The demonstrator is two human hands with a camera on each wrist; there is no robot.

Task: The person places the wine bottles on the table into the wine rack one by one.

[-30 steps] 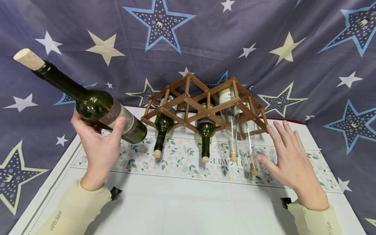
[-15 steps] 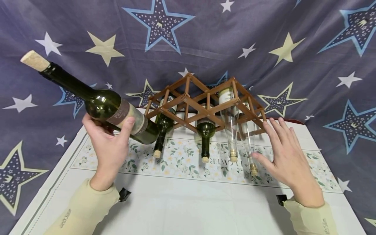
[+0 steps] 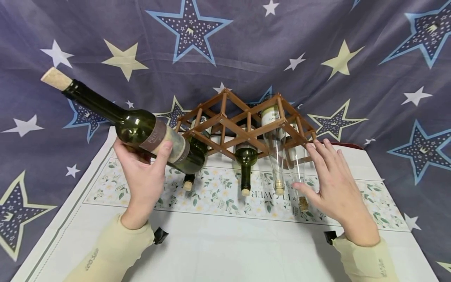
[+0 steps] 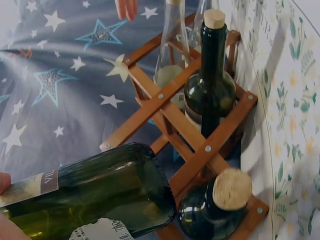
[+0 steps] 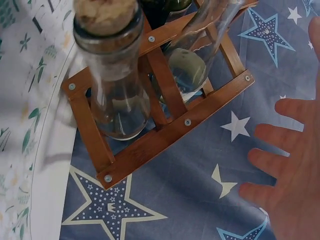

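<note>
My left hand (image 3: 144, 176) grips a corked green wine bottle (image 3: 137, 127) round its labelled body, tilted with the cork up and to the left. In the left wrist view, the base of this wine bottle (image 4: 125, 185) is close to the wooden wine rack (image 4: 180, 120). The folding rack (image 3: 229, 129) holds two green bottles (image 3: 246, 156) and two clear bottles (image 3: 276, 156), corks toward me. The held bottle partly hides the leftmost racked one. Spread fingers mark my right hand (image 3: 334, 184), beside the rack's right end and holding nothing; the right wrist view shows this hand (image 5: 290, 155) apart from the rack.
The rack stands at the back of a white table (image 3: 225, 250), on whose cover runs a floral strip (image 3: 215, 188) with lettering. Behind it hangs a dark curtain (image 3: 246, 51) printed with stars.
My left hand has carried the wine bottle to the right, and its base now overlaps the leftmost racked bottle in the head view. My right hand has shifted slightly left.
</note>
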